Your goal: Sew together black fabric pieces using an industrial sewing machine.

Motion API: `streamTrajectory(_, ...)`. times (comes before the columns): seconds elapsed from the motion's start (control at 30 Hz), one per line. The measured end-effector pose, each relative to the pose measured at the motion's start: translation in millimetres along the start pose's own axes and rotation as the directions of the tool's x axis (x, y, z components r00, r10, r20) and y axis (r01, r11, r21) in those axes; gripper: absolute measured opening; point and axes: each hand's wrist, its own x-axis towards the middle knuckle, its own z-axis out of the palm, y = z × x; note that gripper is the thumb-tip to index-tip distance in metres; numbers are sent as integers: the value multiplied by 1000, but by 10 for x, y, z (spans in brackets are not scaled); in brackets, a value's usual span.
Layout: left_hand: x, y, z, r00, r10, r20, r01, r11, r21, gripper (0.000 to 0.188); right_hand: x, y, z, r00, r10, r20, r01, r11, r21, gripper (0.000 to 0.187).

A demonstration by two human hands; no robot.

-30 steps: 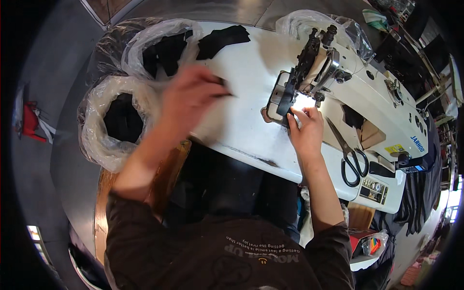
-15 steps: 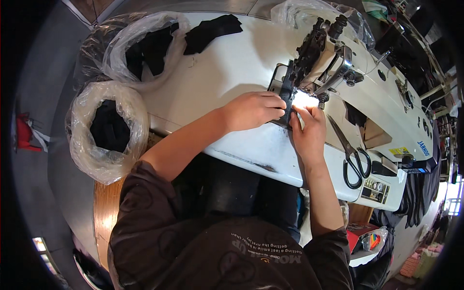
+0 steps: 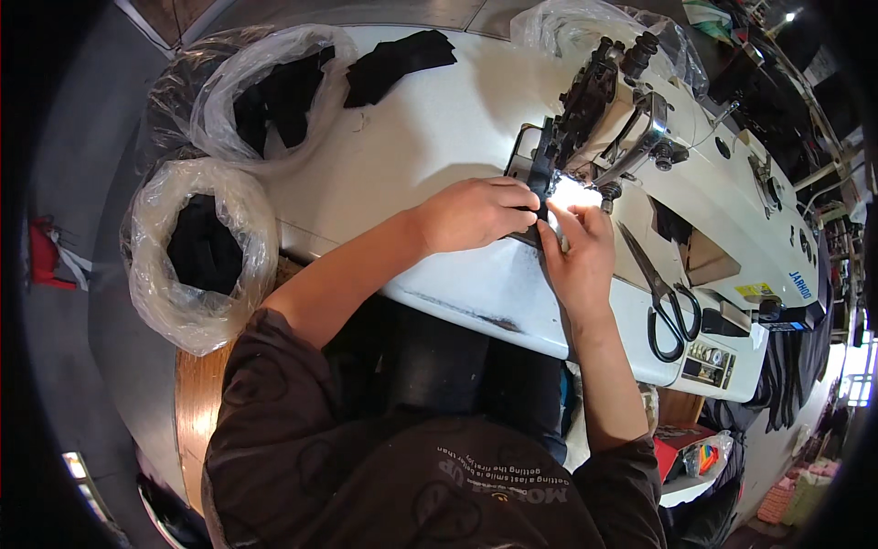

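Observation:
At the needle area of the white sewing machine (image 3: 745, 233), both my hands work on a small piece of black fabric (image 3: 525, 236). My left hand (image 3: 480, 215) has its fingers closed on the fabric, next to a dark metal guide plate (image 3: 521, 163). Close beside it, my right hand (image 3: 581, 261) holds the fabric's near side, thumb and forefinger drawn together. Glare from the machine lamp washes out its fingertips and the needle. The fabric is mostly covered by my fingers, so its shape cannot be made out.
Black-handled scissors (image 3: 666, 297) lie right of my right hand. Two clear plastic bags, a nearer one (image 3: 151, 261) and a farther one (image 3: 215, 114), hold black fabric pieces at the left. More black pieces (image 3: 400, 67) lie on the white table (image 3: 393, 151). A red box (image 3: 679, 444) stands lower right.
My right hand has shifted slightly left, its thumb now nearer my left fingers. Less of the black fabric shows between my hands. The left hand has barely moved.

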Motion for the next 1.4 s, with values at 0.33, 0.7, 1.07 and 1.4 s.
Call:
streamTrajectory(0.33, -7, 77, 66, 983, -169, -76, 162, 983, -92, 23, -5, -32, 30, 999, -41, -12, 40, 995, -95, 28)
streamTrajectory(0.7, 11, 26, 89, 999, -49, -23, 51, 996, 71, 18, 18, -71, 7, 998, -59, 6, 59, 991, -123, 25)
streamTrajectory(1.07, 88, -278, 171, 996, 60, 64, -75, 964, 255, 20, -5, -27, 44, 998, -69, 15, 70, 985, -155, 26)
streamTrajectory(1.4, 82, -396, 187, 996, -91, -16, 92, 954, 286, 31, 111, -120, 118, 999, -34, 34, 39, 989, -142, 23)
